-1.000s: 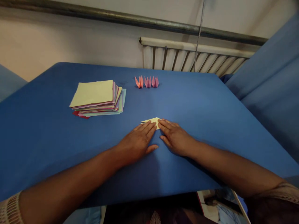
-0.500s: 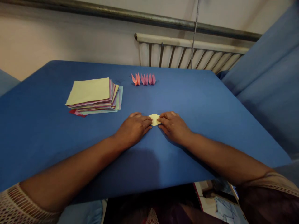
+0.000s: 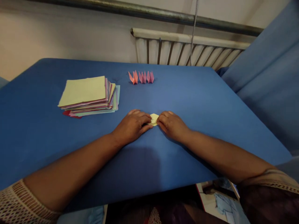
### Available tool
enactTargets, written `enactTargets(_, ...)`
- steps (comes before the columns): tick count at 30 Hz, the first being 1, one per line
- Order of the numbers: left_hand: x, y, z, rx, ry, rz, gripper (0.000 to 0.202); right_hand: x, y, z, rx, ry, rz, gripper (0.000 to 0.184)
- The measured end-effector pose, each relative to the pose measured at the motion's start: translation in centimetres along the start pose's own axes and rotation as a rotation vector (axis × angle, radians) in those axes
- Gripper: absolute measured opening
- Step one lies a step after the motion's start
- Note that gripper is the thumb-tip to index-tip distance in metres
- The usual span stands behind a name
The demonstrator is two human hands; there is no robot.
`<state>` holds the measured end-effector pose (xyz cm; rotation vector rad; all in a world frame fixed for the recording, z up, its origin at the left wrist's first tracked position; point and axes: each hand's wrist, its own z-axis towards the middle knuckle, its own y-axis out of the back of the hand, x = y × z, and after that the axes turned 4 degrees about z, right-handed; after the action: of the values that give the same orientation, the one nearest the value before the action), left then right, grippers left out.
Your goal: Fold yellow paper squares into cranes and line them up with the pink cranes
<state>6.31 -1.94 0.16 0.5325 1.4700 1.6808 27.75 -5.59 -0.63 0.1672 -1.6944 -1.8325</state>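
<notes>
Head view: since a second ago, fingers have gone from lying flat on top to curled in at the ends. Left hand (image 3: 133,126) and right hand (image 3: 174,126) are near each other, not touching, each pinching one end of the folded yellow paper (image 3: 154,117); fingertips hide both ends. Paper sits right of the paper stack (image 3: 84,91) and nearer the wearer than it. Handling, my read: very light, thin, fairly stiff where layered, creases or tears easily, not very slippery; best held by the two side ends, fingertips only, middle left unsquashed. Edges: blue tabletop (image 3: 198,102) has its far edge behind the stack and its near edge well on the wearer's side of it. Standing right of the stack, slightly farther back: orange folded piece (image 3: 134,77) and two pink folded pieces (image 3: 146,77). Most sideways room: far right of the stack, past the right hand.
</notes>
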Motion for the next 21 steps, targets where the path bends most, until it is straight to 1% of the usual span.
enactTargets(3, 0.2, -0.3, 0.3, 0.004, 0.023, -0.061, 0.018, 0.1, -0.1, 0.0, -0.015, -0.012, 0.021, 0.027)
enactTargets(8, 0.1, -0.5, 0.8, -0.001, 0.148, -0.194, 0.014, -0.1, -0.1, -0.1, -0.043, -0.038, 0.075, 0.022)
enactTargets(12, 0.1, -0.4, 0.9, -0.013, 0.202, -0.225, 0.014, -0.1, 0.2, -0.5, -0.038, -0.042, 0.074, 0.019)
enactTargets(17, 0.1, -0.5, 1.0, -0.033, 0.239, -0.233, 0.015, 0.7, 0.9, -1.4, 0.018, 0.083, 0.008, 0.036)
enactTargets(21, 0.2, -0.7, 0.9, -0.046, 0.261, -0.222, 0.015, 1.0, 0.9, -1.8, 0.045, 0.072, -0.066, 0.037)
